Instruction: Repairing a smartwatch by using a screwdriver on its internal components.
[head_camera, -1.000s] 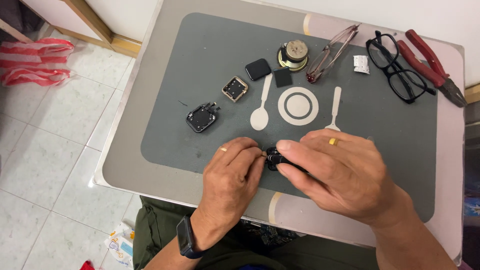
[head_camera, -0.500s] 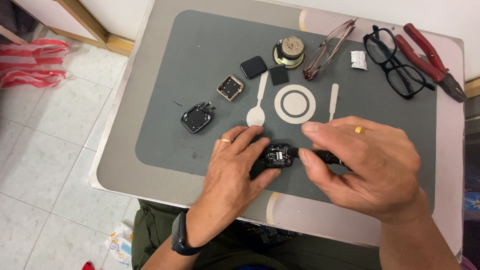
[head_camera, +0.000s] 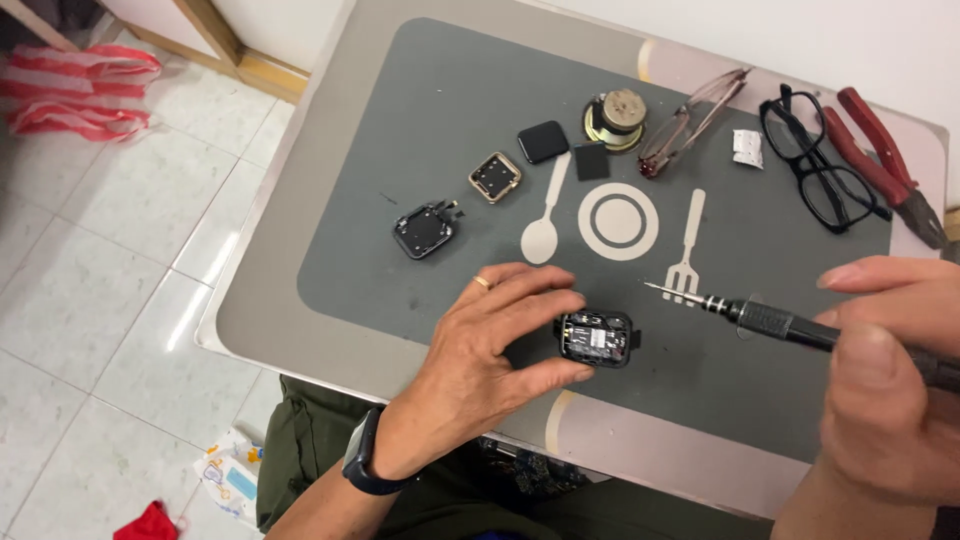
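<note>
My left hand pinches an opened black smartwatch case between fingers and thumb, holding it down on the grey mat with its inner parts facing up. My right hand grips a thin black precision screwdriver. The screwdriver's metal tip points left and sits above and to the right of the watch case, not touching it. I wear a ring on each hand and a dark watch on the left wrist.
On the mat lie a black watch housing, a gold-rimmed module, a black screen, a small black square, a small speaker, two pairs of glasses, and red pliers. The tray edge drops to tiled floor at left.
My right hand has pulled away to the right with the screwdriver, uncovering the watch case. My left hand stays on the case.
</note>
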